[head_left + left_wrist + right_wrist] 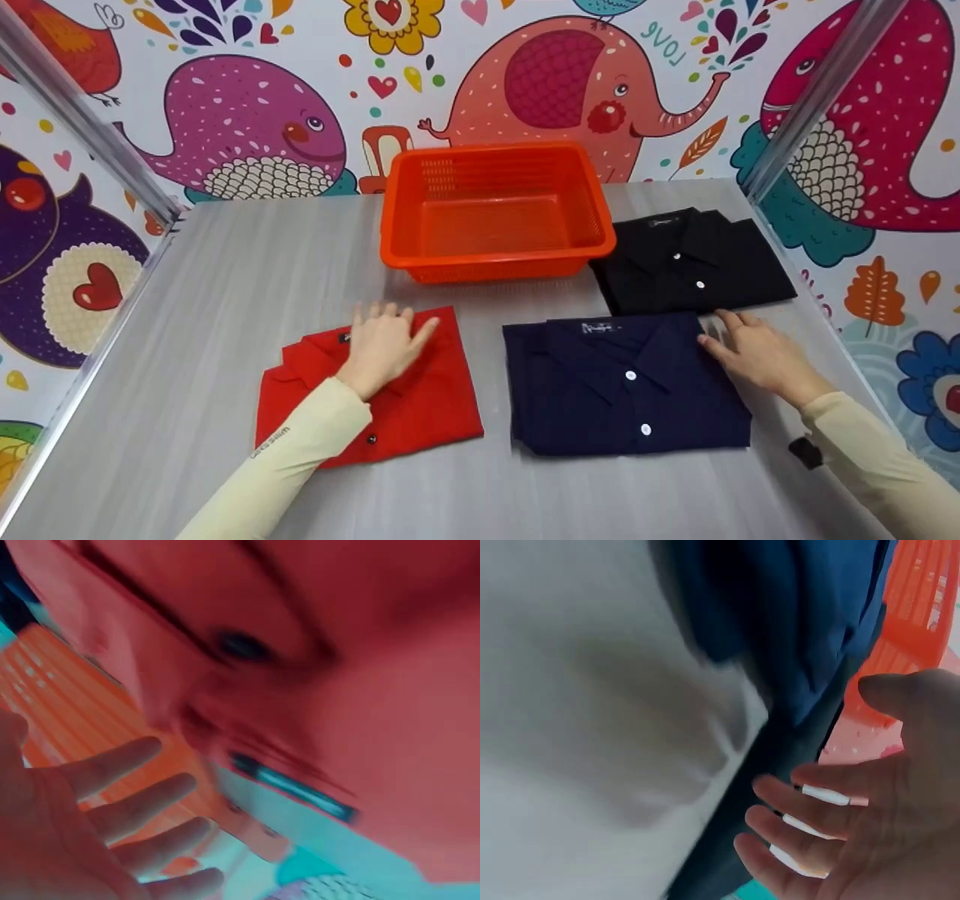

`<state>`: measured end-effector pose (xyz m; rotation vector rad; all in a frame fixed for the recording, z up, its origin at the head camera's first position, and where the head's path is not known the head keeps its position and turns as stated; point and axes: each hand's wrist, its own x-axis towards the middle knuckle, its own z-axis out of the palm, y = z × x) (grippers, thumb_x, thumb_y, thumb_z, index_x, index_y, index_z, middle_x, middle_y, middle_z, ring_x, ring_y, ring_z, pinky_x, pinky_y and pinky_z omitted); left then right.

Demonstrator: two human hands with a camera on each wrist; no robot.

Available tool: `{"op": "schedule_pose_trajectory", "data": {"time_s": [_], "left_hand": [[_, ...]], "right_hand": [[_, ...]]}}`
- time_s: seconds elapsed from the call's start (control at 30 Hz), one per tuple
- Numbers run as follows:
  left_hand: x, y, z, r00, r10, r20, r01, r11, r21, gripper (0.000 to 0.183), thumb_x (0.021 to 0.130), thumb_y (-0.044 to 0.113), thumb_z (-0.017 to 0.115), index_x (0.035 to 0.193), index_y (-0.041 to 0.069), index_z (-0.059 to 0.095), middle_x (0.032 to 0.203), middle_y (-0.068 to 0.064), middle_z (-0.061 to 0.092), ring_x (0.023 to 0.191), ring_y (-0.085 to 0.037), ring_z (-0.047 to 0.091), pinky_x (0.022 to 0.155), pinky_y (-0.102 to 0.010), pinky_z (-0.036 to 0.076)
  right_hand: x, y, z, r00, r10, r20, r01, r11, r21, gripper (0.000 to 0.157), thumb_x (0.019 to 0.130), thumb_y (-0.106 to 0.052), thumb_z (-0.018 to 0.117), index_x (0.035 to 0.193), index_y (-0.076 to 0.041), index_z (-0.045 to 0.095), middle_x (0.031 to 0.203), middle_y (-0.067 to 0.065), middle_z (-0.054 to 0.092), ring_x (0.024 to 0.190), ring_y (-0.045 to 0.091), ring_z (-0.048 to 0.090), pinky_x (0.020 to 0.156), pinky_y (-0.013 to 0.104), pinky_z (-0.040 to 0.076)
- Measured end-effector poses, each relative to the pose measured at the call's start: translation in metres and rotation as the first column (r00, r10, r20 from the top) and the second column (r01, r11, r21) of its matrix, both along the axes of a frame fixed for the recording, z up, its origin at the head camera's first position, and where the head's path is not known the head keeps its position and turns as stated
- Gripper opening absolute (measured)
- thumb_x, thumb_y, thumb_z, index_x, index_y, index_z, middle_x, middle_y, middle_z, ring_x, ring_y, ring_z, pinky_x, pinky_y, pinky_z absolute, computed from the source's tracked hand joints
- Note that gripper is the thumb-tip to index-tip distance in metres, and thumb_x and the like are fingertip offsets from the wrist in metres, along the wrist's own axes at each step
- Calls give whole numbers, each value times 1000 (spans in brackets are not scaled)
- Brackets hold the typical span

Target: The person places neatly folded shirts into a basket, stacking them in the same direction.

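Note:
A folded red collared shirt (439, 390) lies on the left part of the table, with dark buttons and a dark neck label. My left hand (382, 349) is over its collar area, fingers spread; in the left wrist view a gap shows between the hand (82, 825) and the cloth. Right of it lies a folded navy shirt (585, 405) with white buttons. My right hand (761, 356) is by the navy shirt's upper right edge, fingers extended, and grips nothing in the right wrist view. Behind that hand lies a folded black shirt (720, 259).
An orange plastic basket (502, 262) with nothing in it stands at the back middle of the grey table (247, 255). The black shirt lies close against its right side. Printed cartoon panels (255, 120) wall in the back and sides. A small black object (806, 452) shows beside the right sleeve.

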<state>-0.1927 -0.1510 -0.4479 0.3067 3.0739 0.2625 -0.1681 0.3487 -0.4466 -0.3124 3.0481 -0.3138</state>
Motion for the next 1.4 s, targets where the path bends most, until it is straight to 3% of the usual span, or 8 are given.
{"op": "schedule_pose_trajectory", "data": {"time_s": [0.33,0.43,0.5,0.57,0.7,0.83,1.07,1.4], "left_hand": [[14,56,-2,976,-179,-123,194,973,123,23,94,22,56,91,1,65,84,-13,60,78,-30,56,66,-44,53],[18,67,-4,974,-224,-24,220,924,314,14,90,9,56,83,2,65,72,-8,59,64,-25,56,55,-37,51],[20,72,-5,956,-253,149,153,862,484,14,90,7,55,83,0,66,68,-7,61,59,-23,58,53,-34,51],[22,77,-5,893,-272,359,-6,791,612,15,92,8,55,89,-2,66,70,-9,63,59,-20,61,56,-31,53],[27,88,-5,698,-293,654,-346,662,665,21,93,14,58,99,-5,63,79,-13,64,65,-18,63,68,-33,57],[35,96,-3,615,-282,736,-510,571,644,21,90,16,61,100,-1,56,80,-12,58,61,-17,57,70,-35,56],[45,101,-6,607,-288,741,-586,467,662,31,84,15,65,106,-1,48,89,-15,54,69,-20,57,73,-40,55],[39,102,-14,608,-310,731,-634,364,682,29,88,12,63,107,-3,46,86,-14,61,68,-19,63,74,-43,56]], "right_hand": [[28,-13,-7,997,-32,75,35,998,-47,66,93,-32,61,124,23,43,115,44,48,103,57,50,82,65,43],[30,-14,-8,994,-38,106,48,994,-94,64,91,-28,63,119,26,44,107,43,51,98,56,53,80,63,44],[30,-15,-8,989,-35,141,55,988,-142,63,90,-26,63,117,27,43,104,42,52,97,54,53,82,62,44],[29,-16,-8,981,-43,188,78,979,-187,63,90,-25,63,118,27,42,106,43,51,101,55,51,85,61,43],[29,-19,-5,930,-67,361,187,932,-311,69,93,-25,60,127,28,31,125,49,38,118,59,38,96,62,36],[28,-19,-3,840,-38,541,328,831,-450,80,95,-23,57,135,28,10,139,50,12,130,60,14,105,64,19],[28,-17,-5,768,40,639,443,688,-575,89,93,-14,55,135,26,-12,142,47,-11,133,57,-9,109,62,1],[33,-27,-3,794,97,600,407,648,-644,85,91,-7,58,139,24,-5,145,45,-4,135,55,-4,108,63,3]]}}
